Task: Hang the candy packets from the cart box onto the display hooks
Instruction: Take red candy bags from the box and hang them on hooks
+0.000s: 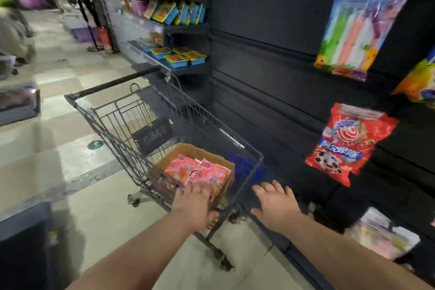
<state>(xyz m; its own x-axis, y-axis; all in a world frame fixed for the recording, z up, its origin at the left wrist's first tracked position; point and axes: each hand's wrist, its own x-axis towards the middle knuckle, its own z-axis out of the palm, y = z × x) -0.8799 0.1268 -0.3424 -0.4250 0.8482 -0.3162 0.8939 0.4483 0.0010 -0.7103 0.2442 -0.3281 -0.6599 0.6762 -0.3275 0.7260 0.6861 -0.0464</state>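
A cardboard box (207,156) sits in a wire shopping cart (164,110) and holds several red-pink candy packets (197,172). My left hand (193,202) reaches into the box, its fingers lying on the nearest packets; whether it grips one is hidden. My right hand (274,202) hovers open, fingers spread, just right of the cart's corner, holding nothing. On the dark display wall at the right hangs a red candy packet (346,143) with a cow and a swirl on it. Above it hangs a blue packet (360,28).
The dark slatted panel (270,54) stands right behind the cart. Shelves with blue trays (179,56) and purple packs run along the aisle to the left. The tiled floor (70,148) stretches left. More packets (381,233) hang low right.
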